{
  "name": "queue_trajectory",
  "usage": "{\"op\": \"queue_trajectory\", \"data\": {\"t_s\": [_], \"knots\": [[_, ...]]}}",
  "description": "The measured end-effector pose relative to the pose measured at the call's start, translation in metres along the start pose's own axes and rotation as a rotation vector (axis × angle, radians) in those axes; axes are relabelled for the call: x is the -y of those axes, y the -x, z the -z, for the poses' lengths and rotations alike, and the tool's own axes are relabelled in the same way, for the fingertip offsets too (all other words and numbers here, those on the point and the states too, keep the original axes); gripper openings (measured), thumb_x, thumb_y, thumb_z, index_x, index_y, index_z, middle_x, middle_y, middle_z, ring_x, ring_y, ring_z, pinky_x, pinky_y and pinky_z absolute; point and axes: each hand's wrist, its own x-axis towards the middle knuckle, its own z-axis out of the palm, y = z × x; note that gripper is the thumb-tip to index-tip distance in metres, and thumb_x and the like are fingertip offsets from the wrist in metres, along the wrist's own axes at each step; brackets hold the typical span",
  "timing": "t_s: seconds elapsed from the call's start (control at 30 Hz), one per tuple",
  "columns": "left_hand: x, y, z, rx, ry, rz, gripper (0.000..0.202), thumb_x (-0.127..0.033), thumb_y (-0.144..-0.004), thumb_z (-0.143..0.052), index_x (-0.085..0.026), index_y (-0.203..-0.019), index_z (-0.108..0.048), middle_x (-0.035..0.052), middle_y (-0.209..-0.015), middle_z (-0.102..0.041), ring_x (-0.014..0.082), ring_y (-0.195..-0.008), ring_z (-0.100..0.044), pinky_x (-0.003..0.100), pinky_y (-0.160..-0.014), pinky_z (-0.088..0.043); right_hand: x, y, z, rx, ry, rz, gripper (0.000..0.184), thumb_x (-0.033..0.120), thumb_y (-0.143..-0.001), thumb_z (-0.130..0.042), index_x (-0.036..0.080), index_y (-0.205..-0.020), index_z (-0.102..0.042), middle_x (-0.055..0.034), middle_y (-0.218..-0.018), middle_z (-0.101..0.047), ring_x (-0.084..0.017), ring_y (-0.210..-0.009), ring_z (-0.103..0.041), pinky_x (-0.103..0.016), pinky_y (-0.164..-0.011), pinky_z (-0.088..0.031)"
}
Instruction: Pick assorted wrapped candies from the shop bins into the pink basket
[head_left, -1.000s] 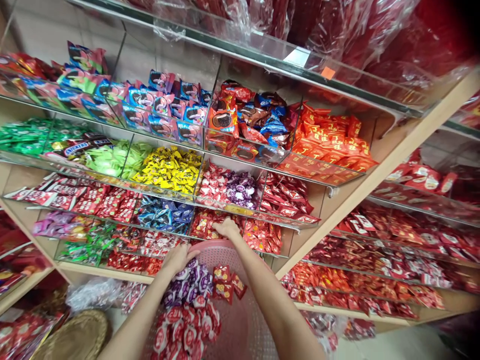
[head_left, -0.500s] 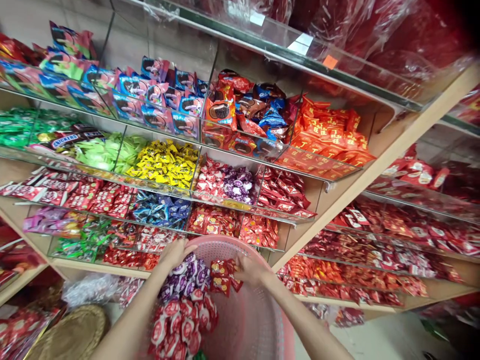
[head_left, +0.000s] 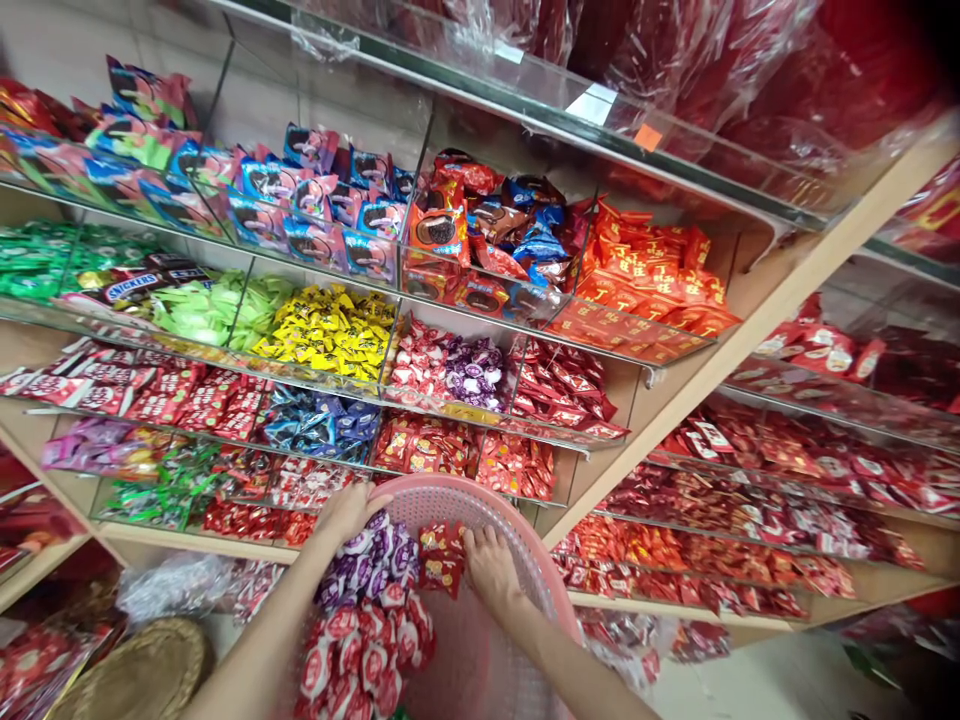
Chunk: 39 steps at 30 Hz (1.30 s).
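A pink plastic basket (head_left: 457, 492) is held up in front of tiered sweet shelves. My left hand (head_left: 345, 512) grips its far rim, fingers curled over the edge. Inside lie purple-and-white wrapped sweets (head_left: 379, 560), red-and-white wrapped sweets (head_left: 360, 650) and a few small red packets (head_left: 441, 558). My right hand (head_left: 491, 568) is down inside the basket, its fingertips on the red packets. Whether it grips them I cannot make out.
Clear-fronted shelf bins (head_left: 480, 410) hold many sorts of wrapped sweets: yellow (head_left: 334, 335), green (head_left: 202, 310), blue biscuit packs (head_left: 315, 215), red packets (head_left: 656, 275). A wooden upright (head_left: 720, 365) divides off more red sweets at right. A woven basket (head_left: 142, 675) sits low left.
My right hand came back from the red-packet bin on the shelf and went down into the basket. More red packets now lie there. My left hand has kept its hold on the rim.
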Motion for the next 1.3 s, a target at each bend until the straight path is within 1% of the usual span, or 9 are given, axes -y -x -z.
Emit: {"op": "queue_trajectory", "data": {"t_s": [0.17,0.27,0.37,0.53,0.67,0.9,1.1,1.2,1.3], "knots": [[-0.002,0.001,0.001,-0.004,0.017,0.004,0.053,-0.062,-0.080,-0.027,-0.020,-0.079,-0.058,0.0098,-0.084,-0.067,0.0248,-0.083,-0.062,0.030,-0.066,-0.041,-0.003,-0.018,0.036,-0.087,-0.119,0.033,0.017,0.016,-0.077,-0.044,0.018,-0.090,-0.055,-0.0117,-0.093,-0.058,-0.025,-0.090,-0.050,-0.037,-0.078,-0.039],[-0.004,0.003,0.002,-0.006,0.015,0.024,0.054,-0.062,-0.080,-0.027,-0.019,-0.080,-0.059,0.0105,-0.084,-0.067,0.0256,-0.083,-0.061,0.030,-0.065,-0.041,-0.005,-0.047,0.064,-0.196,-0.242,0.086,0.015,0.019,-0.081,-0.040,0.018,-0.090,-0.053,-0.0082,-0.092,-0.057,-0.021,-0.089,-0.048,-0.032,-0.080,-0.036],[-0.005,0.003,0.001,0.004,0.023,0.036,0.054,-0.062,-0.080,-0.026,-0.019,-0.082,-0.058,0.0112,-0.084,-0.067,0.0261,-0.082,-0.062,0.030,-0.064,-0.041,0.000,-0.084,0.079,-0.243,-0.350,0.119,0.017,0.019,-0.083,-0.038,0.018,-0.093,-0.052,-0.0060,-0.094,-0.057,-0.018,-0.090,-0.047,-0.028,-0.081,-0.034],[-0.001,0.000,-0.004,-0.011,0.026,0.028,0.054,-0.062,-0.080,-0.025,-0.020,-0.084,-0.058,0.0107,-0.086,-0.067,0.0251,-0.083,-0.062,0.030,-0.066,-0.042,0.010,-0.136,0.072,-0.079,-0.415,0.075,0.029,0.026,-0.079,-0.050,0.021,-0.108,-0.053,-0.0044,-0.109,-0.057,-0.018,-0.099,-0.046,-0.027,-0.081,-0.033],[0.002,-0.001,-0.007,-0.017,0.023,0.019,0.056,-0.064,-0.080,-0.024,-0.019,-0.084,-0.058,0.0107,-0.085,-0.067,0.0244,-0.083,-0.062,0.030,-0.066,-0.042,0.012,-0.153,0.064,-0.029,-0.397,0.045,0.033,0.033,-0.074,-0.059,0.022,-0.106,-0.056,-0.0051,-0.105,-0.061,-0.021,-0.099,-0.047,-0.029,-0.080,-0.032],[0.000,0.001,-0.006,-0.017,0.038,0.023,0.053,-0.061,-0.080,-0.027,-0.019,-0.081,-0.058,0.0103,-0.086,-0.066,0.0241,-0.085,-0.061,0.029,-0.068,-0.041,0.012,-0.155,0.060,-0.028,-0.400,0.052,0.029,0.035,-0.074,-0.060,0.023,-0.100,-0.060,-0.0059,-0.106,-0.059,-0.022,-0.102,-0.043,-0.032,-0.081,-0.028],[-0.002,0.001,-0.003,0.006,0.046,0.047,0.051,-0.060,-0.081,-0.028,-0.020,-0.083,-0.059,0.0095,-0.089,-0.066,0.0238,-0.088,-0.061,0.029,-0.070,-0.041,0.010,-0.150,0.060,-0.055,-0.460,0.046,0.016,0.034,-0.080,-0.052,0.023,-0.086,-0.062,-0.0022,-0.095,-0.059,-0.017,-0.093,-0.044,-0.028,-0.079,-0.028],[-0.002,0.001,-0.002,0.005,0.034,0.037,0.053,-0.061,-0.081,-0.026,-0.019,-0.083,-0.058,0.0105,-0.087,-0.067,0.0249,-0.086,-0.061,0.030,-0.068,-0.041,0.006,-0.147,0.061,-0.070,-0.493,0.033,0.017,0.032,-0.083,-0.047,0.024,-0.089,-0.061,-0.0009,-0.096,-0.059,-0.016,-0.092,-0.046,-0.026,-0.079,-0.029],[-0.003,0.002,0.000,0.012,0.026,0.040,0.054,-0.062,-0.081,-0.025,-0.019,-0.084,-0.059,0.0115,-0.086,-0.067,0.0256,-0.083,-0.061,0.030,-0.066,-0.041,0.005,-0.145,0.060,-0.052,-0.517,0.002,0.022,0.032,-0.079,-0.053,0.026,-0.099,-0.059,-0.0011,-0.106,-0.058,-0.017,-0.100,-0.045,-0.026,-0.082,-0.030]]}}
